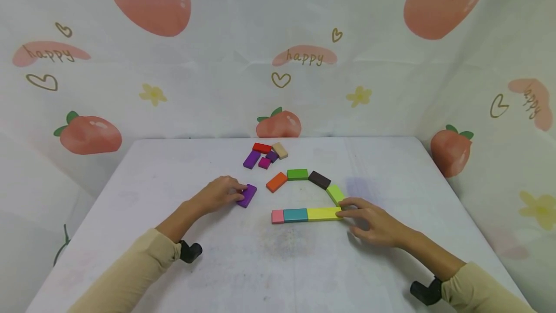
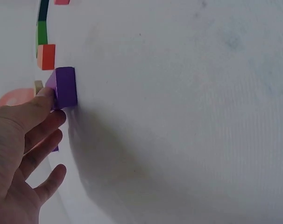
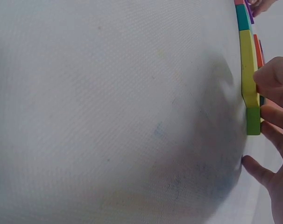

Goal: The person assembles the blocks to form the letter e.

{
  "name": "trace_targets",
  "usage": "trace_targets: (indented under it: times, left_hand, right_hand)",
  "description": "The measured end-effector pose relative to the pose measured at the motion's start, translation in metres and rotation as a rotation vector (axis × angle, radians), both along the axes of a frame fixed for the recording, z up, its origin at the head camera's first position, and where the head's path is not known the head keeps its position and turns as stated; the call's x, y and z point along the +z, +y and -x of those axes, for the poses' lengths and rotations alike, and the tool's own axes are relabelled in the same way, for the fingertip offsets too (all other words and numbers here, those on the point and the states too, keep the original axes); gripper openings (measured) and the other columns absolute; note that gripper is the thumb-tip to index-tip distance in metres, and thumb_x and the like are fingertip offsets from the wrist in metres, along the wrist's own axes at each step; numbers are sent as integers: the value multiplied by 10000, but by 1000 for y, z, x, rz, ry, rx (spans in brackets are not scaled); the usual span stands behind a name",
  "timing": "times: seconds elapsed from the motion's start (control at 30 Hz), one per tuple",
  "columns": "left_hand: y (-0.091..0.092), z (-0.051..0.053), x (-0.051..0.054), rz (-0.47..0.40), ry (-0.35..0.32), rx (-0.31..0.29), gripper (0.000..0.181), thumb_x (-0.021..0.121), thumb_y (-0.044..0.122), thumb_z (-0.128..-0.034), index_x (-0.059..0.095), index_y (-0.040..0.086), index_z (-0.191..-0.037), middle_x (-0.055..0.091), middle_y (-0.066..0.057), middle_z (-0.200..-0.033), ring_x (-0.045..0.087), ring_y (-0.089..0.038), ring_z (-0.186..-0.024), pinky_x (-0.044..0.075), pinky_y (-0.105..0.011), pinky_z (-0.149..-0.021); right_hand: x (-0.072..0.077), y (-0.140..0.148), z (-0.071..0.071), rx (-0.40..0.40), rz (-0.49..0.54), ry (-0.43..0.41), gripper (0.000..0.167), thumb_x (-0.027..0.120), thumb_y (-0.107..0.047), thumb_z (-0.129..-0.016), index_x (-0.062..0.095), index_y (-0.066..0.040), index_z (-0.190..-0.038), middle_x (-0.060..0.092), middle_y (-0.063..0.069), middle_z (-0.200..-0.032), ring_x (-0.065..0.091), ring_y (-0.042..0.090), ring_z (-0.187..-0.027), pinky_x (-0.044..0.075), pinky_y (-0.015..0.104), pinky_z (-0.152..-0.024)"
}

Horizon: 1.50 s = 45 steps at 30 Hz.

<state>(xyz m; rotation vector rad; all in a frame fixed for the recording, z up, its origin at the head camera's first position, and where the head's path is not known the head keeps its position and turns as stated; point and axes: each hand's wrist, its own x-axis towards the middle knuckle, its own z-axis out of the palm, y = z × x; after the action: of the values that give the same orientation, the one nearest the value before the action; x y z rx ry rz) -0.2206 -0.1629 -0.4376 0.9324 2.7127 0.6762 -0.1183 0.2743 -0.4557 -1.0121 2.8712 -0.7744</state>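
Note:
My left hand (image 1: pixel 220 194) pinches a purple block (image 1: pixel 247 196) between thumb and fingers, left of the arranged blocks; the left wrist view shows the purple block (image 2: pixel 66 87) at the fingertips of the hand (image 2: pixel 27 135). My right hand (image 1: pixel 375 221) has its fingers spread, their tips touching the right end of the yellow block (image 1: pixel 323 214) and the lower end of the light green block (image 1: pixel 336 194). A pink block (image 1: pixel 277 216), a teal block (image 1: pixel 295 215) and the yellow one form a straight row. Orange (image 1: pixel 276 182), green (image 1: pixel 297 174) and dark (image 1: pixel 319 179) blocks arch above it.
Behind, near the table's far edge, lie a red block (image 1: pixel 262 148), a purple block (image 1: pixel 252 159), a magenta block (image 1: pixel 264 162), a dark purple block (image 1: pixel 272 156) and a tan block (image 1: pixel 280 150). A patterned cloth (image 1: pixel 243 101) hangs behind the white table (image 1: pixel 165 173).

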Motion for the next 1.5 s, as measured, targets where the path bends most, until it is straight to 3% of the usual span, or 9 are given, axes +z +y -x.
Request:
trace_targets:
  times: [0.17,0.4,0.57,0.93,1.5]
  left_hand:
    - [7,-4,0,-5,-18,1,334,745,142,-897,711,-7,-1194,731,-121,-1098,664,-256,-1023,550,-415,-900]
    - [16,-9,-2,-8,7,-72,322,744,132,-895,716,-8,-1184,743,-93,-1060,674,-222,-987,553,-392,-886]
    - [23,-11,-5,3,20,-91,323,748,148,-894,722,5,-1182,744,-81,-1053,674,-211,-982,557,-376,-877]
    - [36,-14,-6,14,46,-72,336,765,189,-884,731,23,-1174,744,-81,-1052,681,-209,-979,560,-363,-876]
    - [42,-14,-8,31,105,-73,349,778,267,-873,752,56,-1150,710,-76,-1098,667,-224,-1030,551,-384,-907]
  right_hand:
    - [0,0,0,-2,2,4,399,722,-81,-834,724,-188,-1219,573,36,-1346,534,261,-1250,494,549,-945]
    - [0,0,-1,-5,-10,17,379,711,-88,-832,734,-180,-1199,584,42,-1327,543,261,-1239,501,539,-934]
    - [0,0,-1,-7,-13,5,380,710,-90,-836,732,-182,-1205,580,35,-1332,538,257,-1243,497,542,-941]
    - [0,1,-1,-4,-17,4,388,716,-96,-839,727,-191,-1215,576,33,-1340,535,258,-1249,493,548,-948]
    - [0,0,0,-7,-17,-2,382,708,-95,-846,728,-190,-1215,574,37,-1340,534,264,-1249,490,554,-953]
